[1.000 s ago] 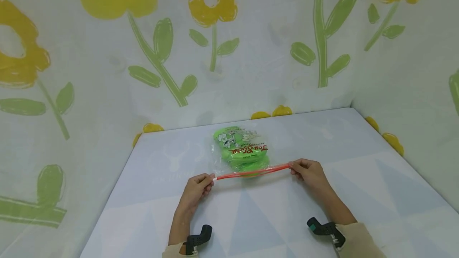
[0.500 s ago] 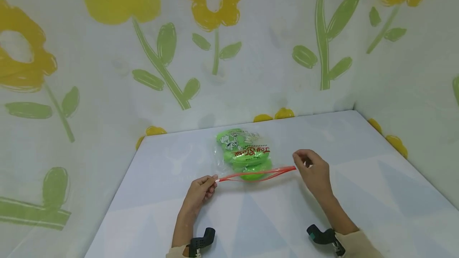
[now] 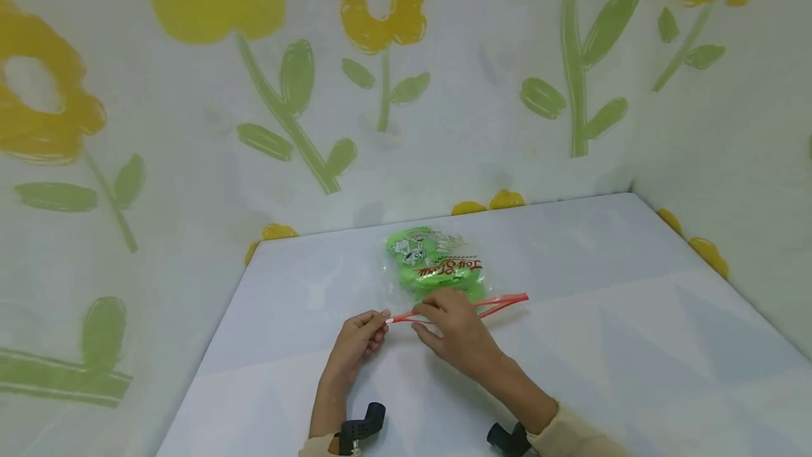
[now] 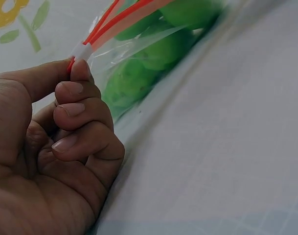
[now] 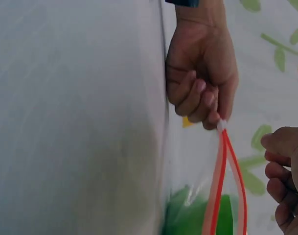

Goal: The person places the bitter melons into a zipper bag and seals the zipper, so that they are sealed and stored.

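A clear zip bag [image 3: 440,263] with green contents and printed lettering lies on the table. Its red zip edge [image 3: 514,298] faces me and gapes open toward the right end. My left hand [image 3: 358,340] pinches the left end of that edge, at the white slider [image 4: 81,52], between thumb and index finger. The other fingers of that hand are curled in. Over the middle of the zip edge hovers my right hand [image 3: 459,333], thumb and fingers apart, holding nothing. The right wrist view shows this right hand [image 5: 288,176] beside the red strips, a little away from the slider.
The white table [image 3: 622,372] has pale blue triangles and ends at a back edge just beyond the bag. Flower-printed cloth walls [image 3: 444,161] rise behind it and at both sides. A black wrist camera mount [image 3: 361,429] sits on each forearm.
My right hand has let go of the zip edge's right end and moved left toward my left hand. The zip edge has slackened and parted. My left hand keeps its pinch.
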Motion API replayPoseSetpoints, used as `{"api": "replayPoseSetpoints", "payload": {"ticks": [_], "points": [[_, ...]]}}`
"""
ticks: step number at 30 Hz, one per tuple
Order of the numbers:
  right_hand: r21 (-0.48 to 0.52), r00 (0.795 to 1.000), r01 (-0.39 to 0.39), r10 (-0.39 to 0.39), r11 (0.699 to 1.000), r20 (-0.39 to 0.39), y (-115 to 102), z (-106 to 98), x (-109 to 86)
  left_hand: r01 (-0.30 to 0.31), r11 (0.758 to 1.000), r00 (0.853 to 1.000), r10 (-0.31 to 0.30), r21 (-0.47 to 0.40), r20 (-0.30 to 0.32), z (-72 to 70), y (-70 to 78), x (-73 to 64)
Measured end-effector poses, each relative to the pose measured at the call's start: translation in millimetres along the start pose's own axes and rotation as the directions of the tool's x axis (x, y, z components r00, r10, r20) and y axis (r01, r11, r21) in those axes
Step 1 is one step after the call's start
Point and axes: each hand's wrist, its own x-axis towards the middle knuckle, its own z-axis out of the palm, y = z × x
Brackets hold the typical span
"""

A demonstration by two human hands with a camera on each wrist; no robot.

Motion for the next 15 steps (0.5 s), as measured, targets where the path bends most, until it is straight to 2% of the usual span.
{"api": "replayPoseSetpoints", "payload": {"ticks": [6,15], "points": [[-0.035,0.998,0.038,-0.037,0.999,0.047,-12.9,22.4,7.5,-0.001,1.0,1.0,0.001,-0.011,-0.004,1.6,-0.2,-3.1],[-0.088,0.997,0.069,-0.066,0.994,0.036,-8.2,40.6,16.0,-0.025,0.999,0.999,0.026,-0.025,0.019,0.2,-0.3,0.2]]}}
